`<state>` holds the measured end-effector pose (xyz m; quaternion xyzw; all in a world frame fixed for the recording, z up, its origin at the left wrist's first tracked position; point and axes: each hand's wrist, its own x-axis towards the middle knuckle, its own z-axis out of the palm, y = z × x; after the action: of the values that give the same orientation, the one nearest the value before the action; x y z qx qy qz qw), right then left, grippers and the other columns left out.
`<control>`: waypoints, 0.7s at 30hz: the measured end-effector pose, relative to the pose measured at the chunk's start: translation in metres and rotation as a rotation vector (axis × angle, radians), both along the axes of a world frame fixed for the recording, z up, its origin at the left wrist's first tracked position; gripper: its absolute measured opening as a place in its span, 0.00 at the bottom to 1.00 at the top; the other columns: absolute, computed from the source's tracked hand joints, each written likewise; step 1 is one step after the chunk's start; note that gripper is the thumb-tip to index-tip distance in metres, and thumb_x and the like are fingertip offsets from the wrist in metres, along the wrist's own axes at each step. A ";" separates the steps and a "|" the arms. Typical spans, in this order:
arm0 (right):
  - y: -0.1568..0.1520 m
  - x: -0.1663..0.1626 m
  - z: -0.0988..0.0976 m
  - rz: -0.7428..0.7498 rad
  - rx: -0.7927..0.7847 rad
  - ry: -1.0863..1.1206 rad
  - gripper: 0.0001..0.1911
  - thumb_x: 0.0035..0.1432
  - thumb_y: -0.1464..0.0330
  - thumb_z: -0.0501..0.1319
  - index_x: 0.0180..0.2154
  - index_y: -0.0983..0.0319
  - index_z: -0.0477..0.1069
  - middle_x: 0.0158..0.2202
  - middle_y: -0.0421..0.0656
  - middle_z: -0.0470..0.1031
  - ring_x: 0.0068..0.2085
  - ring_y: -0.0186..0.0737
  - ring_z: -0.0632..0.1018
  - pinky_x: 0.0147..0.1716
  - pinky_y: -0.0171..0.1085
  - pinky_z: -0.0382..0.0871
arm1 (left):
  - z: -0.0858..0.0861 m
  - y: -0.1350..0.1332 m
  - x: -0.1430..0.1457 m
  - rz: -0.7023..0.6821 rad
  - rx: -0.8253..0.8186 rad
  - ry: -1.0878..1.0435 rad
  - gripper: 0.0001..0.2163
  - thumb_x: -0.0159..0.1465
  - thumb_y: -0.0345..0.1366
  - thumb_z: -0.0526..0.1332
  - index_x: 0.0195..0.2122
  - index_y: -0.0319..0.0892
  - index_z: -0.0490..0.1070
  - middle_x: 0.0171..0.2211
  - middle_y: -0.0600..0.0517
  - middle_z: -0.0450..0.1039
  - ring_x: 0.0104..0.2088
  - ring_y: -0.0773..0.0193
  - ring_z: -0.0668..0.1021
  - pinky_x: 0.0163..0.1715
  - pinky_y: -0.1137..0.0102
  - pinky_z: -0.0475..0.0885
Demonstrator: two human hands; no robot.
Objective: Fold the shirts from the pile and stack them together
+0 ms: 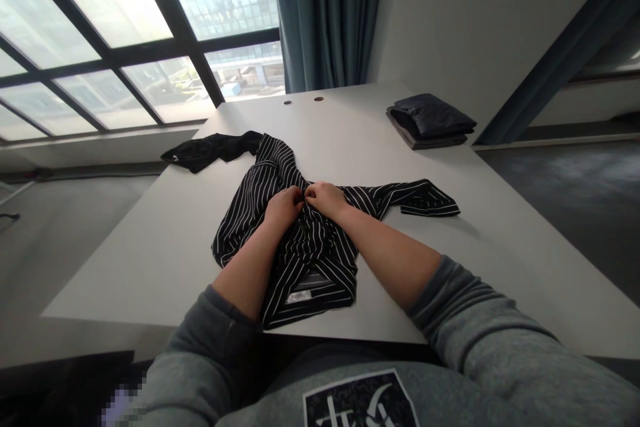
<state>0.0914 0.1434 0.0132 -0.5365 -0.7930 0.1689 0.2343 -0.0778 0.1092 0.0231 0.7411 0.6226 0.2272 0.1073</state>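
A black shirt with white stripes (245, 207) lies crumpled on the white table, its collar with a pale label toward me. One sleeve stretches out to the right, and a dark sleeve-like part reaches to the far left. My left hand (284, 205) and my right hand (325, 197) meet over the middle of the shirt. Fingers of both hands are pinched on the shirt's front, almost touching each other. Whether a button is between the fingertips is hidden.
Folded dark garments (430, 119) sit stacked at the table's back right. The white table (150, 260) has two round holes near its far edge. Behind it hang blue curtains (330, 20) beside large windows.
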 end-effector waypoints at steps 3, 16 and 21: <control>-0.002 0.000 0.000 0.008 -0.001 0.040 0.05 0.61 0.69 0.66 0.36 0.57 0.83 0.40 0.44 0.82 0.40 0.42 0.78 0.38 0.37 0.68 | -0.001 0.002 0.000 0.105 -0.060 -0.027 0.10 0.64 0.40 0.67 0.45 0.47 0.78 0.42 0.44 0.82 0.43 0.47 0.80 0.43 0.59 0.70; -0.007 0.002 -0.005 0.095 0.037 -0.029 0.10 0.65 0.65 0.66 0.46 0.56 0.83 0.53 0.46 0.77 0.50 0.45 0.79 0.46 0.38 0.72 | 0.006 -0.004 -0.032 0.089 -0.055 -0.224 0.04 0.63 0.38 0.64 0.32 0.46 0.73 0.31 0.52 0.78 0.32 0.59 0.76 0.35 0.66 0.65; -0.011 0.001 0.000 0.119 0.042 -0.110 0.11 0.68 0.63 0.63 0.48 0.55 0.81 0.50 0.43 0.78 0.49 0.42 0.79 0.45 0.35 0.70 | 0.013 -0.006 -0.028 0.106 -0.053 -0.250 0.04 0.62 0.35 0.64 0.30 0.45 0.70 0.31 0.53 0.76 0.34 0.60 0.76 0.37 0.66 0.67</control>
<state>0.0919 0.1326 0.0132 -0.4919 -0.8384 0.1364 0.1911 -0.1056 0.1030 0.0358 0.6698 0.6487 0.3065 0.1914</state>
